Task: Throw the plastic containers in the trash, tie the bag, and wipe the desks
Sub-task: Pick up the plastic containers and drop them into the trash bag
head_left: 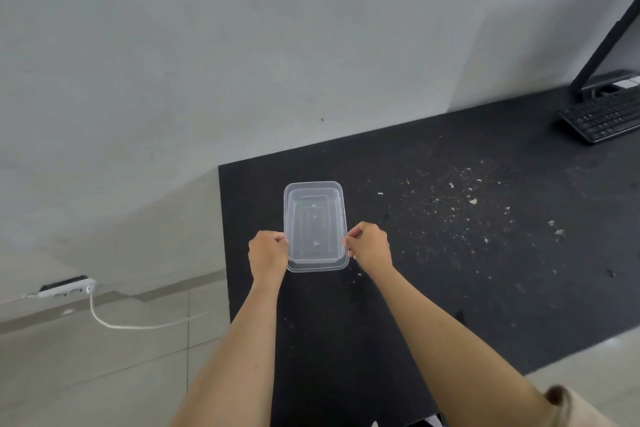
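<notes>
A clear rectangular plastic container [314, 225] sits over the left end of a black desk [433, 305], with what looks like a second clear piece stacked under it. My left hand [267, 255] grips its left rim with curled fingers. My right hand [370, 245] pinches the right rim. Whether the container rests on the desk or is lifted off it I cannot tell. No trash bag is in view.
Pale crumbs [474, 211] are scattered over the desk to the right of the container. A black keyboard [604, 118] and a monitor stand [602, 45] are at the far right. A white power strip [67, 289] with a white cable lies on the tiled floor at left.
</notes>
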